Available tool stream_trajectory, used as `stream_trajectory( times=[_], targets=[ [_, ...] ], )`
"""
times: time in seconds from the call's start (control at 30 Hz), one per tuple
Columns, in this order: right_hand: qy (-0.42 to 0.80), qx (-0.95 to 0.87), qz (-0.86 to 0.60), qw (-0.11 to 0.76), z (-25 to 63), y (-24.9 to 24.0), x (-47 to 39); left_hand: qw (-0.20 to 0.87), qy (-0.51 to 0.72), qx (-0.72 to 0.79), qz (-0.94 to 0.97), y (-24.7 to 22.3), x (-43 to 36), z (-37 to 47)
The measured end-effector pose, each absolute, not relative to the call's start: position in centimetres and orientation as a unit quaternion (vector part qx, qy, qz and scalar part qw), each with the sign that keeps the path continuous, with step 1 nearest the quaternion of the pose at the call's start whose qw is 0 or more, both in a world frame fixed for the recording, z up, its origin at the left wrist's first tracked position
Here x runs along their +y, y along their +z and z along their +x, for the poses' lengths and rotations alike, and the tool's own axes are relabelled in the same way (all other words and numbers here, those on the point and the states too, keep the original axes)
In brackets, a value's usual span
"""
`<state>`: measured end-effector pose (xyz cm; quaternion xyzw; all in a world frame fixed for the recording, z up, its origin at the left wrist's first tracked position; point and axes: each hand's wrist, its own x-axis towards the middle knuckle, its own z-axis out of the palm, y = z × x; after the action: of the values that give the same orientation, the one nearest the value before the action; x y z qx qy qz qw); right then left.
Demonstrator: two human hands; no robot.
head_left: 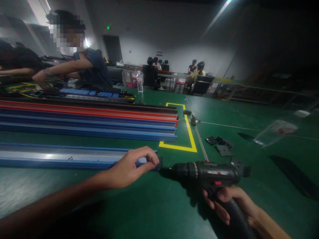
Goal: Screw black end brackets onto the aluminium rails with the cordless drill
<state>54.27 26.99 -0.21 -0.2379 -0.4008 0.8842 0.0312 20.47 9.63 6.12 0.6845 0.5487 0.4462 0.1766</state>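
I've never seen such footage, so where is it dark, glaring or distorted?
Head view: upper right corner nearly black; light streaked at top; green table shows pale sheen lower left; right-hand bottle looks slanted, perhaps lens stretch; drill recognisable.

Observed left forearm (62,200) entering at the left edge, low in the frame, bare, slanting up toward centre. Recorded left hand (128,169) just below centre, back uppermost, fingers bent, thumb and forefinger curved toward each other in a pinch, tips directed right. Observed right forearm (269,225) entering at the bottom edge, lower right, bare, running up and leftward. Recorded right hand (241,196) at lower right, fingers curled in a firm grip, fingertips directed left. Found both hands well apart.
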Motion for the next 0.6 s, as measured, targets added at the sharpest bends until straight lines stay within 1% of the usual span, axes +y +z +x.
stream_trajectory(
  times=[0.13,0.23,0.3,0.37,0.43,0.6],
  targets=[
    [0.872,-0.413,-0.261,0.018,54.2,1.2,26.8,0.091,0.467,0.554,0.683,3.2,9.1,20.7],
    [0.868,-0.419,-0.266,0.006,54.1,2.4,26.7,-0.052,0.491,0.541,0.681,0.8,9.1,20.8],
    [0.868,-0.415,-0.272,0.016,54.1,2.5,26.7,-0.118,0.483,0.515,0.698,-0.3,9.1,21.0],
    [0.871,-0.404,-0.277,0.036,54.4,1.8,26.7,-0.135,0.473,0.501,0.712,-0.7,9.0,21.3],
    [0.878,-0.390,-0.273,0.048,54.7,0.9,26.9,-0.126,0.476,0.505,0.709,-0.5,8.9,21.4],
    [0.893,-0.365,-0.261,0.037,55.3,-0.7,27.3,-0.100,0.513,0.502,0.689,0.1,9.0,21.4]
  ],
)
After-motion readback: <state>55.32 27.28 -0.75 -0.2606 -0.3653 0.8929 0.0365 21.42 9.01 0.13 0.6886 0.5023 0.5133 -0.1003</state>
